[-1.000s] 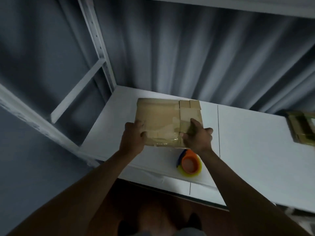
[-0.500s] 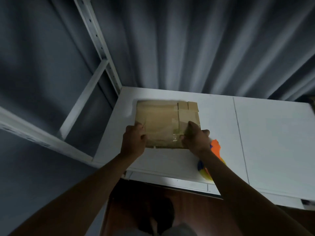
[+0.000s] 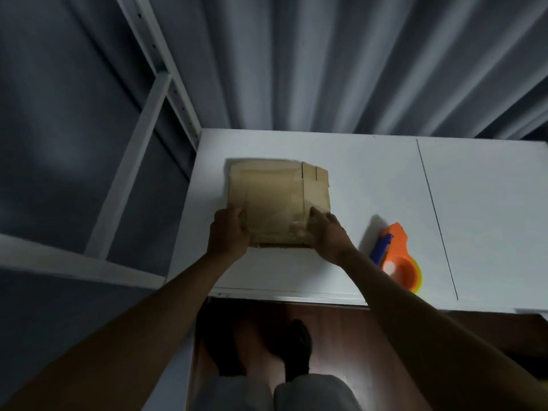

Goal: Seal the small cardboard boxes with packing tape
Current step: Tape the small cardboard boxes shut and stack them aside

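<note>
Head view: flat tan cardboard box (image 3: 278,200) with glossy clear tape across its top lies on the white tabletop (image 3: 370,179), centre of frame, near the table's left edge. Left hand (image 3: 228,234) grips the box's near-left corner, fingers curled over the top, thumb side on the near edge. Right hand (image 3: 324,232) grips the near-right corner, fingers bent over the taped top. Both hands clamped on the box, one at each near corner. Slits show in the flap at the box's far-right corner. Orange tape dispenser with blue handle and yellow roll (image 3: 396,256) lies on the tabletop right of the right forearm, apart from the box. White metal shelf frame (image 3: 154,93) upper left. Grey pleated curtain (image 3: 326,60) fills the top. Frame slightly blurred. Dark shoes (image 3: 298,345) on brown floor at bottom centre.
</note>
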